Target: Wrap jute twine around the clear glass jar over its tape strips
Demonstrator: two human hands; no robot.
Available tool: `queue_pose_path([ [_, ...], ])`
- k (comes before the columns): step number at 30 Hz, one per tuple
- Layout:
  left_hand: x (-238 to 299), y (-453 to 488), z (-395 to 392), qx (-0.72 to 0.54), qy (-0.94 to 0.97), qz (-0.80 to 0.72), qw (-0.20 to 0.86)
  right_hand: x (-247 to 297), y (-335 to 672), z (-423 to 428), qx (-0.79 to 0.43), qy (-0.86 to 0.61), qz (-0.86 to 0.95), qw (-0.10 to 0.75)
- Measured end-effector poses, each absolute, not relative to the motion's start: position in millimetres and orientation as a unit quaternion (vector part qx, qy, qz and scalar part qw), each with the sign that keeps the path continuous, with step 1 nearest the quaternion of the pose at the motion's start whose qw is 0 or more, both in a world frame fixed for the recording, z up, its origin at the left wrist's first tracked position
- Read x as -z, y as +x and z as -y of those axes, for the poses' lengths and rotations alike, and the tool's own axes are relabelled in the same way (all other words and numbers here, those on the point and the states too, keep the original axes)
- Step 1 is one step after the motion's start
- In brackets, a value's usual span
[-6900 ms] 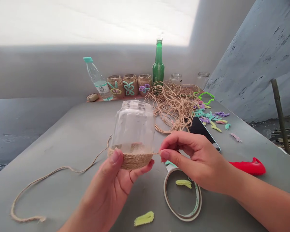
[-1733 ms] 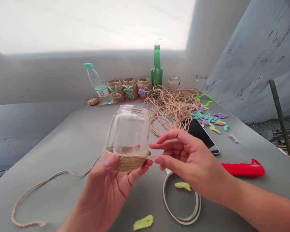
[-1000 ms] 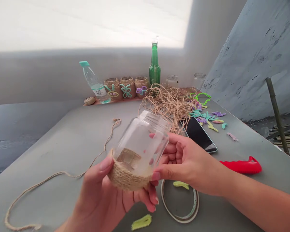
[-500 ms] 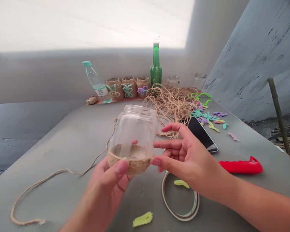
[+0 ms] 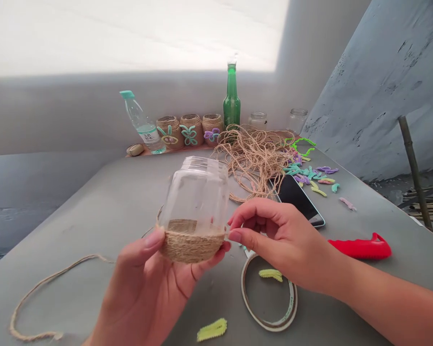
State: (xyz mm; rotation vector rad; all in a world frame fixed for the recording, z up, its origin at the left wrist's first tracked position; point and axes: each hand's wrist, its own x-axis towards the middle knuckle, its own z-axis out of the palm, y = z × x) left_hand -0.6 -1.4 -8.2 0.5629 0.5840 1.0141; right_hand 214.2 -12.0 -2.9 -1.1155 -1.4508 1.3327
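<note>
Glass jar (image 5: pixel 197 202), upright with a slight tilt, held above the table (image 5: pixel 94 202) toward its near edge. A twine band (image 5: pixel 189 246) wraps its base. Left hand (image 5: pixel 155 288) is clamped round the band, thumb in front. Right hand (image 5: pixel 281 240) has thumb and forefinger pinched on the band's upper edge (jar's right side). A tape roll (image 5: pixel 292 300) lies beneath the right hand. A loose twine tail (image 5: pixel 50 283) trails toward the near left corner.

Left hand (image 5: pixel 147 288) cut off at wrist by bottom edge; palm hides underside of clear glass jar with jute-wrapped base (image 5: pixel 197 202). Black flat phone (image 5: pixel 296 194) partly behind right hand (image 5: pixel 285 245). Any twine at right fingertips too fine to tell.
</note>
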Motion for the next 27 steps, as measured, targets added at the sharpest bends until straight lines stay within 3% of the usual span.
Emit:
queue_pose_path([
  [4,8.5,-0.4,4.7,-0.455,0.24,-0.213,0.83,7.0,214.0,11.4,-0.658,-0.41,0.465,0.428],
  [11,6.2,2.2,0.4,-0.404,0.269,-0.24,0.841,2.6,212.1,9.3,-0.719,-0.363,0.402,0.435],
  [18,29.4,-2.4,4.2,-0.437,0.416,-0.446,0.661,9.2,211.5,10.3,-0.625,-0.45,0.442,0.461],
  [27,11.6,2.3,-5.4,-0.478,0.336,-0.389,0.712,7.0,211.3,17.1,-0.525,-0.465,0.567,0.432],
])
